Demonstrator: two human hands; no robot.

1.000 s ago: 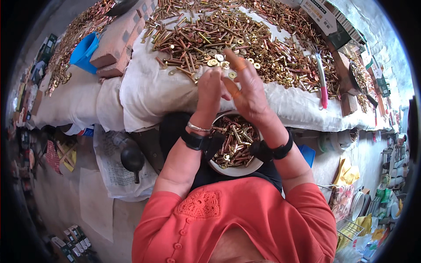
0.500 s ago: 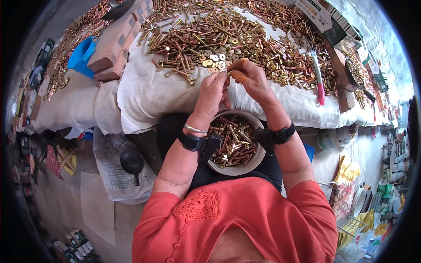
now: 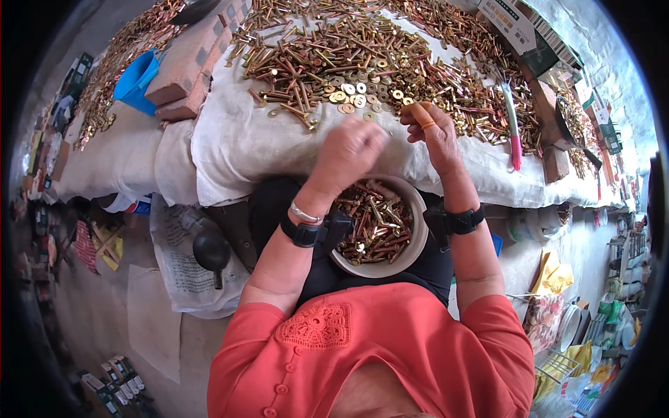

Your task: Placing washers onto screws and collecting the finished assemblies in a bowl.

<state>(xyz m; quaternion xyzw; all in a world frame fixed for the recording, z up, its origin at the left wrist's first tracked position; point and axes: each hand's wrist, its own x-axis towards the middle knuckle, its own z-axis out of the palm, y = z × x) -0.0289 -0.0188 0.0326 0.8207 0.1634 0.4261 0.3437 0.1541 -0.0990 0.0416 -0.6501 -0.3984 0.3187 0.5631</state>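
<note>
My left hand (image 3: 352, 152) is curled in, knuckles up, over the front edge of the cloth-covered worktop (image 3: 244, 153); it is blurred, and I cannot tell whether it holds anything. My right hand (image 3: 433, 134) is just beside it, a little apart, with its fingers bent toward the thumb and an orange band (image 3: 427, 125) round one finger; whether something small sits between the tips, I cannot tell.

Just beyond my hands lie the washers (image 3: 355, 97), a loose cluster of flat rings, some bright and some dull. Behind them and to their left the bolts (image 3: 306, 59) are heaped, brassy and reddish, pointing every way, with more spread to the right.

Between my forearms a pale round bowl (image 3: 420, 240) rests at my lap, with bolts piled inside it. I wear a black strap on each wrist and a silvery bracelet (image 3: 306, 214) on the left one.

To the left, bricks (image 3: 182, 76) border the heap, a blue cup (image 3: 136, 80) beside them. To the right lies a pink-handled tool (image 3: 514, 150), near another row of bricks. A carton (image 3: 512, 31) stands farther back. Below the worktop, left of my knees, a black bulb (image 3: 211, 249) lies on a plastic bag (image 3: 182, 279).
</note>
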